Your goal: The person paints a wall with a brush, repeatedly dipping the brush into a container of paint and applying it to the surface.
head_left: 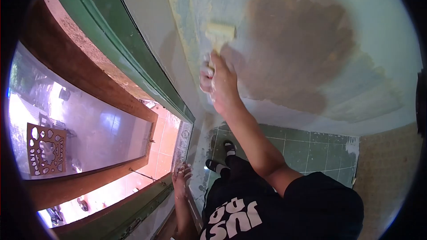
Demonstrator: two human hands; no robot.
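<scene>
My right hand is closed around the handle of a wide, pale yellow paintbrush. The head of the brush is up against the wall, just right of the corner beside the green window frame. White smears coat the fingers of this hand. Lower down, my left hand rests at the window ledge with its fingers apart and nothing in them. White specks show on its fingertips too. A large brown damp-looking patch covers the wall to the right of the brush.
On the left, a green frame surrounds an opening with a wood-framed glass pane swung outward. A thin metal stay crosses near the ledge. Below are green floor tiles with white splashes, and my sandaled feet.
</scene>
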